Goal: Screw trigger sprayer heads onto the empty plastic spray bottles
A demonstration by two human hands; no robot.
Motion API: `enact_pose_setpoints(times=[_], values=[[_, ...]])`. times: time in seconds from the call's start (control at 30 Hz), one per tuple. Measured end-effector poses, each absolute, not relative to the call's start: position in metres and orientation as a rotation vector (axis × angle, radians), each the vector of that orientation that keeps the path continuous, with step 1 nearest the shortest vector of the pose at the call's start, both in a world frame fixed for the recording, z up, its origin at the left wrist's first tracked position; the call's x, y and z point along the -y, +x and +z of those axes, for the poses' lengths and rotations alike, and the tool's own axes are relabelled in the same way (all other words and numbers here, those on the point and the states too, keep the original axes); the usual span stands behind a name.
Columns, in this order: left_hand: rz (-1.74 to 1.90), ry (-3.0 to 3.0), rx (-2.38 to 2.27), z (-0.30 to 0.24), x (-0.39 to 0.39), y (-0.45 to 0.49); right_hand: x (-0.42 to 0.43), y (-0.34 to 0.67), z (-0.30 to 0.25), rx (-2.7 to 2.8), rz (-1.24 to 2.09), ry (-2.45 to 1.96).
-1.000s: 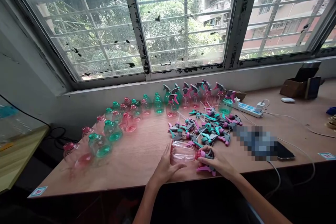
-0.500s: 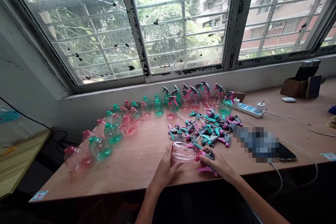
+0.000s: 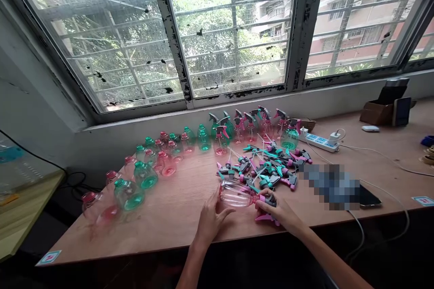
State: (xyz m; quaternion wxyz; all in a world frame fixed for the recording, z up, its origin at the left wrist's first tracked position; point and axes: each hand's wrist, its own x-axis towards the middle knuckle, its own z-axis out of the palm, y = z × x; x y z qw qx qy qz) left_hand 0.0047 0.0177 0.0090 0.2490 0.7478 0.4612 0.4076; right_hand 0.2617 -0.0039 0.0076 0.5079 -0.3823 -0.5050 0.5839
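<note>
A clear pink bottle [image 3: 235, 194] lies sideways above the table's front part. My left hand [image 3: 210, 219] grips it by the base, thumb spread below. At the neck, the fingers of my right hand [image 3: 280, 213] are closed around a grey and pink trigger sprayer [image 3: 270, 199], which meets the bottle's mouth. Whether it is threaded on cannot be made out. Just under that hand is a pink trigger [image 3: 266, 219]. Behind the bottle lies a pile of loose trigger sprayers [image 3: 267, 166] in grey, pink and green, some with white tubes sticking up.
Open-necked pink and green bottles [image 3: 144, 174] stand in a curve on the left. Several bottles with sprayers fitted [image 3: 251, 131] stand by the wall. To the right are a power strip [image 3: 320, 142], cables and a dark phone [image 3: 369, 196]. The table's front edge runs close to my hands.
The bottle and both hands keep nearly the same place. My left hand's grip on the base has shifted slightly to the left. The whole view has moved a little.
</note>
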Motion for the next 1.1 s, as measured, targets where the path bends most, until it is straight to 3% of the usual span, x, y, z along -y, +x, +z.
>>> enact_pose_setpoints(times=[1.1], values=[[1.225, 2.006, -1.155, 0.023, -0.006, 0.007, -0.001, 0.263, -0.003, 1.189, 1.396, -0.862]])
